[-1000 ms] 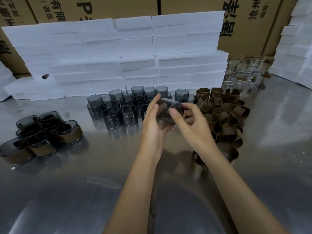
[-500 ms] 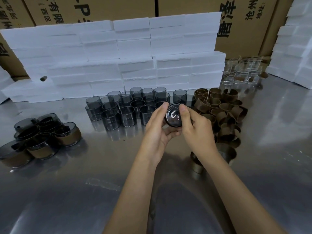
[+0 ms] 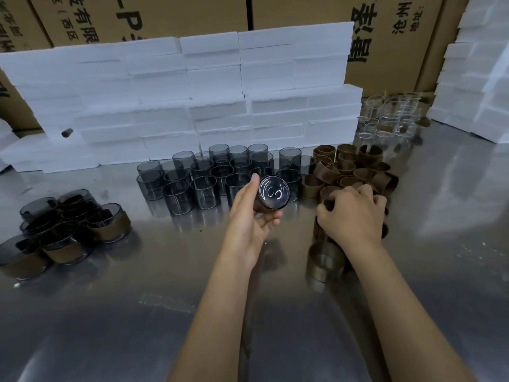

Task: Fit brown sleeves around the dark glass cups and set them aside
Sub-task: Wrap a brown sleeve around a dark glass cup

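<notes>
My left hand point(image 3: 248, 224) grips a dark glass cup point(image 3: 273, 193) on its side, its round base turned toward me. My right hand point(image 3: 355, 216) lies on the pile of brown sleeves point(image 3: 347, 164) to the right, fingers curled round one sleeve in the pile. A cluster of bare dark cups point(image 3: 203, 183) stands upright behind my left hand. Sleeved cups point(image 3: 107, 221) are heaped at the left of the metal table point(image 3: 137, 312). One sleeve point(image 3: 326, 261) stands alone below my right wrist.
White foam blocks point(image 3: 192, 106) are stacked like a wall behind the cups, and more foam point(image 3: 479, 78) is piled at the far right. Clear glass cups point(image 3: 388, 119) stand at the back right. Cardboard boxes point(image 3: 165, 17) line the rear.
My right hand has left the cup and moved right onto the sleeve pile. My left hand now holds the cup alone, base toward me.
</notes>
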{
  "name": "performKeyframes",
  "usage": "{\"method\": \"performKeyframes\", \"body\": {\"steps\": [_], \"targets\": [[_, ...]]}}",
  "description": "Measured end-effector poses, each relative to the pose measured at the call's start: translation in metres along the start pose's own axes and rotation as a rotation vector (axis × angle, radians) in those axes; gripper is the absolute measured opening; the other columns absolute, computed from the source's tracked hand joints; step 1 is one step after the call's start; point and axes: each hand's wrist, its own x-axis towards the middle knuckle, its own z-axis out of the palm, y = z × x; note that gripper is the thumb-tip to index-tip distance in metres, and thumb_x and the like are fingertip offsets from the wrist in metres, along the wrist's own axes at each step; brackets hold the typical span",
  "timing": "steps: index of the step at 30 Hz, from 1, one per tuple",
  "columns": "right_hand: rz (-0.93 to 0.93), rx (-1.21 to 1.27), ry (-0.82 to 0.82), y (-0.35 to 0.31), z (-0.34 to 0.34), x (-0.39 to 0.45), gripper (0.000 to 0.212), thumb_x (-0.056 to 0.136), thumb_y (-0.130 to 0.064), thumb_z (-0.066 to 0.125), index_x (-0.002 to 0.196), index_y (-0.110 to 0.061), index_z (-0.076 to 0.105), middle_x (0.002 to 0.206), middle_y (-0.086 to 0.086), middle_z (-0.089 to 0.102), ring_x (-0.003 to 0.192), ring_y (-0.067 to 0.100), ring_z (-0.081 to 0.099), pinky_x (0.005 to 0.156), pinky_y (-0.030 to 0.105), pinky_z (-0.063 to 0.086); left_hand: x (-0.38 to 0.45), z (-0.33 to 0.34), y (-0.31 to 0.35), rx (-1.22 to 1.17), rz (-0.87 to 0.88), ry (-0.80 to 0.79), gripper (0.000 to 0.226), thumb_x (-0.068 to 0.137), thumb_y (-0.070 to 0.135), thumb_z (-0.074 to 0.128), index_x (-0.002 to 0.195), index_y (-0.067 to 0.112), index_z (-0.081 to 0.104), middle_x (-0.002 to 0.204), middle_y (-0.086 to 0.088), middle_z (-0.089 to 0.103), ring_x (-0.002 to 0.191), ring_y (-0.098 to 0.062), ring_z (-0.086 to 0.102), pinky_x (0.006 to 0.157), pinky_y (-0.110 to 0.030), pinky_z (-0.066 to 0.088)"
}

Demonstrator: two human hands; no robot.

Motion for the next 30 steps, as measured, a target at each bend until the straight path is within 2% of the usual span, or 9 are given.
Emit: {"method": "performKeyframes", "body": {"steps": [6,10,13,15,18,21,25,28,30], "targets": [[-0.054,0.041,-0.001,-0.008,0.004,-0.002,0.016,0.094,-0.031,0.057,0.089,-0.023,0.07,0.088,-0.004,0.067,0.111,0.023,0.052,0.098,0.041,0.025,-0.002,0.001,0.001,0.001,-0.009,0.006,0.054,0.09,0.049,0.071,0.132,0.015,0.061,0.075,-0.001,0.074,0.059,-0.016,0.068,0.056,-0.025,0.057],[-0.031,0.042,-0.003,-0.01,0.005,-0.005,0.02,0.095,-0.03,0.056,0.086,-0.026,0.073,0.085,-0.004,0.065,0.111,0.025,0.051,0.102,0.043,0.023,-0.004,0.0,0.001,-0.005,0.012,-0.016,0.044,0.093,0.047,0.068,0.128,0.023,0.061,0.101,-0.01,0.072,0.065,-0.017,0.07,0.062,-0.027,0.059],[-0.028,0.122,0.05,-0.011,0.004,-0.007,0.018,0.098,-0.022,0.053,0.093,-0.025,0.07,0.087,-0.003,0.064,0.106,0.028,0.055,0.106,0.045,0.022,-0.006,0.002,0.002,-0.026,0.026,-0.029,0.04,0.096,0.045,0.065,0.132,0.03,0.059,0.121,-0.016,0.068,0.071,-0.019,0.072,0.068,-0.028,0.059],[-0.087,0.276,0.165,-0.012,0.002,-0.007,0.018,0.1,-0.015,0.051,0.101,-0.02,0.069,0.092,-0.001,0.067,0.094,0.028,0.061,0.106,0.045,0.028,-0.006,0.002,0.004,-0.047,0.031,-0.016,0.041,0.097,0.044,0.064,0.135,0.029,0.058,0.119,-0.016,0.068,0.072,-0.02,0.072,0.069,-0.028,0.058],[-0.274,0.594,0.308,-0.017,-0.003,-0.009,0.015,0.1,-0.006,0.054,0.105,-0.012,0.067,0.092,0.001,0.068,0.081,0.021,0.062,0.088,0.045,0.049,-0.006,0.001,0.006,-0.077,0.012,0.014,0.05,0.097,0.045,0.063,0.141,0.023,0.056,0.109,-0.014,0.07,0.068,-0.019,0.071,0.068,-0.027,0.058],[-0.497,0.692,0.295,-0.029,-0.002,-0.013,0.015,0.098,0.001,0.056,0.102,-0.009,0.066,0.093,-0.001,0.064,0.081,0.013,0.057,0.075,0.034,0.049,-0.007,0.001,0.008,-0.076,-0.011,0.005,0.06,0.095,0.052,0.063,0.143,0.017,0.055,0.109,-0.015,0.068,0.071,-0.019,0.071,0.07,-0.028,0.059],[-0.594,0.683,0.24,-0.038,0.006,-0.019,0.013,0.099,-0.004,0.057,0.103,-0.013,0.066,0.097,-0.005,0.064,0.085,0.006,0.056,0.075,0.025,0.047,-0.008,0.002,0.011,-0.066,-0.008,-0.037,0.066,0.091,0.057,0.064,0.143,0.017,0.055,0.127,-0.021,0.068,0.088,-0.023,0.073,0.087,-0.033,0.059],[-0.514,0.746,0.247,-0.041,0.009,-0.021,0.01,0.099,-0.014,0.061,0.102,-0.018,0.07,0.093,-0.009,0.068,0.089,0.007,0.063,0.077,0.027,0.054,-0.008,0.002,0.011,-0.048,0.031,-0.053,0.067,0.089,0.058,0.065,0.144,0.021,0.054,0.13,-0.02,0.068,0.104,-0.031,0.073,0.102,-0.04,0.056],[-0.409,0.881,0.225,-0.044,0.008,-0.023,0.008,0.097,-0.018,0.066,0.094,-0.024,0.071,0.083,-0.015,0.07,0.083,0.003,0.067,0.073,0.017,0.052,-0.008,0.003,0.011,-0.003,0.078,-0.045,0.073,0.084,0.06,0.068,0.144,0.022,0.052,0.13,-0.022,0.067,0.116,-0.039,0.069,0.109,-0.05,0.05]]}}
